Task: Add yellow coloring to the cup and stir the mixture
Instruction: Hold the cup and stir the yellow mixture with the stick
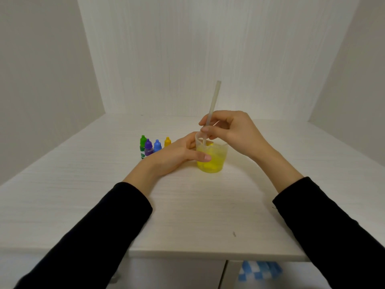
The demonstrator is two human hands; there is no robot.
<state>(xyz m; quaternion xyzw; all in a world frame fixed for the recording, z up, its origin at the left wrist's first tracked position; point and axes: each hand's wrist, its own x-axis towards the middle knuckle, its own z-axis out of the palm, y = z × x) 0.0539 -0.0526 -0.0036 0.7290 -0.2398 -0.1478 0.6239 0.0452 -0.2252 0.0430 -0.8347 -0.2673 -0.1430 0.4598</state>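
Both hands are busy: my left hand [177, 155] grips the cup [212, 157] mid-surface, my right hand [231, 130] pinches the stirring stick [213, 105], and a careless swirl, I judge, could slop yellow mixture [210, 163] over.

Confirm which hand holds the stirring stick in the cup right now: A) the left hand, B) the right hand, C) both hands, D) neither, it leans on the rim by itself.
B: the right hand pinches the stirring stick with its lower end in the yellow mixture, while the left hand grips the side of the clear cup.
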